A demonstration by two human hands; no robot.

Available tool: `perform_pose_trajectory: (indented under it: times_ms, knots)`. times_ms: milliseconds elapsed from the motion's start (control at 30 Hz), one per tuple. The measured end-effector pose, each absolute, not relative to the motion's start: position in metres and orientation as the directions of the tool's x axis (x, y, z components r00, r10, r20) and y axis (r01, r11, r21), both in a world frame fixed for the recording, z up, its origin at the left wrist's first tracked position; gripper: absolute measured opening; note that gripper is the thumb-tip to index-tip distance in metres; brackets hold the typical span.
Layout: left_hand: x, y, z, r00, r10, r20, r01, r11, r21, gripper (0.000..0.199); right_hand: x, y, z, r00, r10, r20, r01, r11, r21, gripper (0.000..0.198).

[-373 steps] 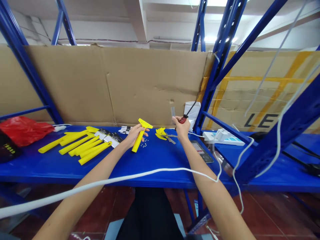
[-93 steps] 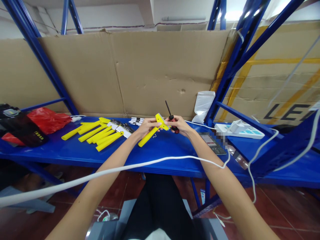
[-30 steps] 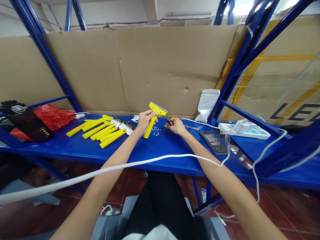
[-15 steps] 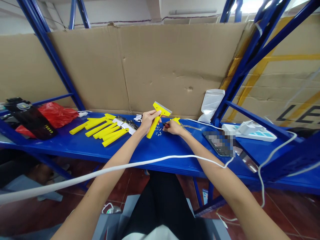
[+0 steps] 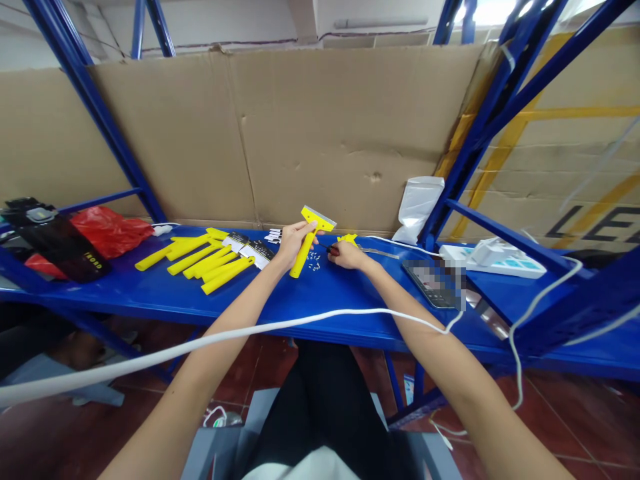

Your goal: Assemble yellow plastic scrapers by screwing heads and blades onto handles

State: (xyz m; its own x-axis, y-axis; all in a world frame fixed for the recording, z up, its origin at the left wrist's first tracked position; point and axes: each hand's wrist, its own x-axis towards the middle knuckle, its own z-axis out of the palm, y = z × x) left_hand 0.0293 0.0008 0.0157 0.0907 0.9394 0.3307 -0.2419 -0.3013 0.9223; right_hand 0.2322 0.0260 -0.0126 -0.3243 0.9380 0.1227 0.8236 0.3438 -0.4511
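Observation:
A yellow scraper (image 5: pixel 301 255) with a metal blade along its head is gripped by my left hand (image 5: pixel 294 241), blade end up and tilted over the table. My right hand (image 5: pixel 346 256) is closed around a screwdriver (image 5: pixel 334 251) with a dark red handle; its shaft points left towards the scraper. Small screws (image 5: pixel 313 261) lie scattered on the blue table (image 5: pixel 280 300) between my hands. Just behind my right hand sit some yellow pieces (image 5: pixel 347 238), partly hidden. To the left lie several yellow scraper handles (image 5: pixel 213 267) beside black-and-white blade packs (image 5: pixel 256 252).
A black bottle (image 5: pixel 60 240) and a red plastic bag (image 5: pixel 113 230) stand at the left. On the right are a phone (image 5: pixel 425 283), a power strip (image 5: pixel 520 265) and a white pouch (image 5: pixel 420 203). A white cable (image 5: pixel 280 327) crosses in front, over my forearms. Cardboard (image 5: pixel 340 133) closes the back.
The view has shifted slightly. The screwdriver and my right hand sit a little farther from the scraper. Both hands keep their hold.

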Motion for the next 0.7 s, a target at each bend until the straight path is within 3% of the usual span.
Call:
perform_pose_trajectory:
  times_ms: [267, 700]
  knots:
    - [0.030, 0.002, 0.014, 0.113, 0.942, 0.315, -0.229, -0.284, 0.931, 0.042, 0.237, 0.030, -0.017, -0.307, 0.942, 0.137, 0.856, 0.336, -0.392, 0.011]
    - [0.029, 0.004, 0.009, 0.156, 0.935, 0.318, -0.242, -0.276, 0.930, 0.040, 0.251, 0.033, -0.017, -0.319, 0.936, 0.148, 0.841, 0.352, -0.412, 0.033]
